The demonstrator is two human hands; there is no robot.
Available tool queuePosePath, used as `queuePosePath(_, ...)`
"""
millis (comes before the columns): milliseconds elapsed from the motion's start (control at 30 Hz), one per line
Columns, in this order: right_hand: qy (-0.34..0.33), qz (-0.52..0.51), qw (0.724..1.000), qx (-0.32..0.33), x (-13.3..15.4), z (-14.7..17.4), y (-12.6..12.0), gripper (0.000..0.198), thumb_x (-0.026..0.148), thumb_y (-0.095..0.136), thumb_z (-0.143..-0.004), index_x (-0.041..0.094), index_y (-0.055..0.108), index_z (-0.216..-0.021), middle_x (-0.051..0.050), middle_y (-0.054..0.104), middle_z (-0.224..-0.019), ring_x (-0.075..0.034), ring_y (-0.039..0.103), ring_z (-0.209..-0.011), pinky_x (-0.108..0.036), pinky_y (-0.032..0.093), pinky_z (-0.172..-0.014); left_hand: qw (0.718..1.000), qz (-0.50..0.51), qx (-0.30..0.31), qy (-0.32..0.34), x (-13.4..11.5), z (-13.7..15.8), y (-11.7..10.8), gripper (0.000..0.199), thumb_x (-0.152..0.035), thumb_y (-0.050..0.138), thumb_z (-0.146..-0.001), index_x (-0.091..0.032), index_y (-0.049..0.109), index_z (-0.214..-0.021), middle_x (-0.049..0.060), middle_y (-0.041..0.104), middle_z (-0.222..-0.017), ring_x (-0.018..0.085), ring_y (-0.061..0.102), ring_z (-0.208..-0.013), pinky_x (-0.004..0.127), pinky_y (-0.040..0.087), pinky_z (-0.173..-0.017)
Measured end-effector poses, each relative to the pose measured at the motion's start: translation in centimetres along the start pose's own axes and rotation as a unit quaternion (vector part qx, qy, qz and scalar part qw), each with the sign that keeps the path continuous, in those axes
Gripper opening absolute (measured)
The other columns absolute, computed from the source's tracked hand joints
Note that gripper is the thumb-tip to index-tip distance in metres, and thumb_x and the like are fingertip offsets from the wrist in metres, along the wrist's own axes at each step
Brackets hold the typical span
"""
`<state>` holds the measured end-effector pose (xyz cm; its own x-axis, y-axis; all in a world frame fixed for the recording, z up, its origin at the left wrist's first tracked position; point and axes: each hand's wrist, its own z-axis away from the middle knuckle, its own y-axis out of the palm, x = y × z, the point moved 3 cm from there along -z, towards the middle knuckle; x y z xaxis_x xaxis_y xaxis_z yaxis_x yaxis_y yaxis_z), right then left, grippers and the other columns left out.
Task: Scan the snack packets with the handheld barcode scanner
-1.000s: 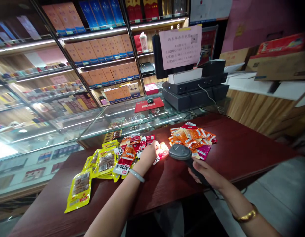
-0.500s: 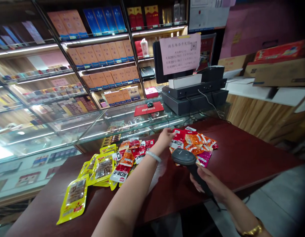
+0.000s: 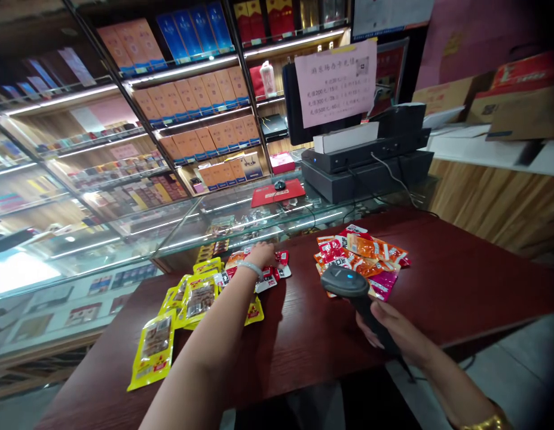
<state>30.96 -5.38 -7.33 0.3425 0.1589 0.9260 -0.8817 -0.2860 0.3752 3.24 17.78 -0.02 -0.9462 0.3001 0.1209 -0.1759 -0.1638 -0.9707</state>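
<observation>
My right hand is closed round the handle of a dark barcode scanner, whose head shows a small blue light. The scanner is held above the table, in front of a pile of red, orange and purple snack packets. Over on the left, my left hand reaches down onto another pile of red and white snack packets. Its fingertips are lost among the packets, so their grip cannot be made out. Yellow snack packets lie beside and under my left forearm.
The dark red table borders a glass display counter. A red mat with a mouse lies on the glass. Behind the table stand a monitor with a pink paper sign and a black cash drawer. Cartons are stacked at right.
My left hand has moved left from the right-hand pile to the left-hand pile, leaving a red packet behind. The scanner stays in my right hand, and its blue light now shows.
</observation>
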Motion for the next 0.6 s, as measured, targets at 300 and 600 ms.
queuePosePath(300, -0.005, 0.003, 1.000, 0.006, 0.2, 0.0, 0.2, 0.055, 0.072, 0.053, -0.087, 0.020, 0.053, -0.101, 0.005, 0.046, -0.062, -0.009, 0.034, -0.047, -0.022, 0.030, -0.046, 0.982, 0.152, -0.108, -0.009, -0.3, -0.7, 0.7, 0.062, -0.040, 0.083, -0.068, -0.020, 0.058, -0.121, 0.017, 0.072, -0.110, 0.032, 0.067, -0.104, 0.036, 0.046, -0.089)
queuePosePath(600, -0.018, -0.010, 1.000, -0.006, -0.4, -0.4, -0.1, 0.054, 0.072, 0.052, -0.088, 0.020, 0.052, -0.102, 0.006, 0.045, -0.058, -0.008, 0.032, -0.045, -0.021, 0.029, -0.044, 0.782, 0.524, -0.330, -0.071, -1.6, 0.0, -3.0, 0.029, -0.032, 0.054, -0.094, -0.019, 0.057, -0.119, 0.010, 0.071, -0.106, 0.020, 0.067, -0.095, 0.032, 0.052, -0.085)
